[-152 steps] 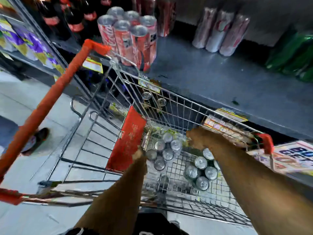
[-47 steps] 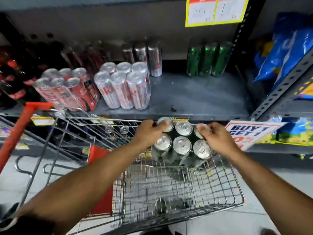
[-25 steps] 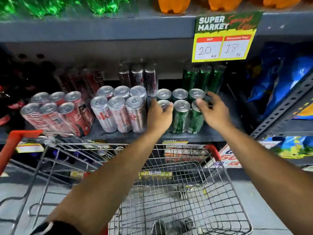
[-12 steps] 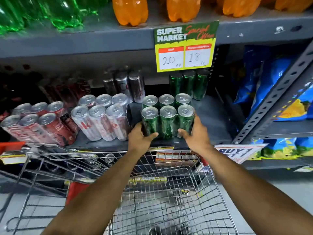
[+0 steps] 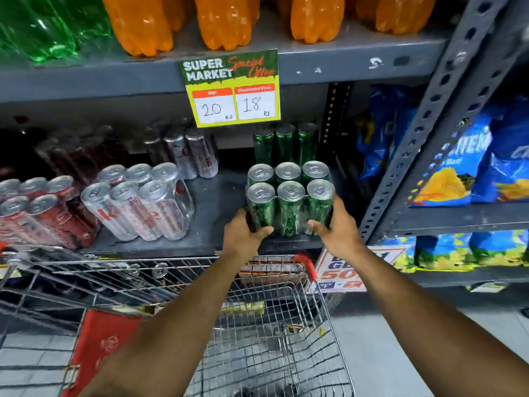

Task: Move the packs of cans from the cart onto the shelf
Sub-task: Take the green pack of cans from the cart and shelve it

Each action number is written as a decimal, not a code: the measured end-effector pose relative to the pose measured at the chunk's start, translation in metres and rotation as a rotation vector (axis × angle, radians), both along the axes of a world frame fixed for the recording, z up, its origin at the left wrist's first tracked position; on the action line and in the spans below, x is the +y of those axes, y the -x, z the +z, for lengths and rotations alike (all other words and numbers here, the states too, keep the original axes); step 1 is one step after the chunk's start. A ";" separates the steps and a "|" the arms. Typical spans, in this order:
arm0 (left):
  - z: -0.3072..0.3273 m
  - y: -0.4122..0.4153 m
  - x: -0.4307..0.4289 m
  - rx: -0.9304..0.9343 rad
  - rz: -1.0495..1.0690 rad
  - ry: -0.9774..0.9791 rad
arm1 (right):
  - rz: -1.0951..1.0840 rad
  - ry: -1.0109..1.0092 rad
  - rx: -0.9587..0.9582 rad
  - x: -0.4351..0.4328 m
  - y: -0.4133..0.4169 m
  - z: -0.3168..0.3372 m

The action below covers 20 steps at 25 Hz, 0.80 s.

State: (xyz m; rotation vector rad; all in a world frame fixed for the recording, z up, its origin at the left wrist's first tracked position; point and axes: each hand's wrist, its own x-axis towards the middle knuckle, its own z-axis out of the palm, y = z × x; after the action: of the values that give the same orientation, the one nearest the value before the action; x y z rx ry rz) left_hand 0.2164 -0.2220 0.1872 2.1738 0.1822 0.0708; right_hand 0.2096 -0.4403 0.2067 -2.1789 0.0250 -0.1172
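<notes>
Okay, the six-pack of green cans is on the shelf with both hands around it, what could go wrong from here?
1. The shrink-wrapped six-pack of green cans sits near the grey metal shelf's front edge; letting go now, it might tip into the wire cart.
2. Pushed straight back, it may knock the three loose green cans behind.
3. The left hand and right hand hold low, so it could tilt.

The green six-pack (image 5: 290, 200) is glossy metal cans with dull silvery lids, wrapped in clear, shiny plastic film. The silver pack (image 5: 143, 204) beside it has the same wrinkled, glinting wrap. The shelf (image 5: 217, 207) is matt grey painted metal, scuffed and dusty. The cart (image 5: 266, 333) is bright wire mesh with a red plastic corner. The price sign (image 5: 232, 87) looks like smooth printed paper. The orange bottles (image 5: 226, 18) above are glossy plastic; the blue bags (image 5: 458, 164) are slick foil-like film.
</notes>
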 end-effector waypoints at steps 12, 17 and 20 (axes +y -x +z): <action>0.001 0.006 -0.009 0.033 0.038 0.002 | 0.029 -0.013 -0.003 -0.004 0.002 -0.003; -0.002 0.005 -0.007 0.052 0.012 0.008 | -0.027 -0.029 -0.021 0.005 0.005 -0.003; -0.014 0.025 0.020 0.025 0.066 0.067 | -0.158 0.236 -0.302 0.031 0.036 -0.018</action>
State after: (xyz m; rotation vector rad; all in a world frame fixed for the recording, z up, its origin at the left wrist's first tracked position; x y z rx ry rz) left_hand 0.1917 -0.2021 0.1731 2.1029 0.2667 0.0742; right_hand 0.1738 -0.4092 0.1887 -2.3700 0.0113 -0.5631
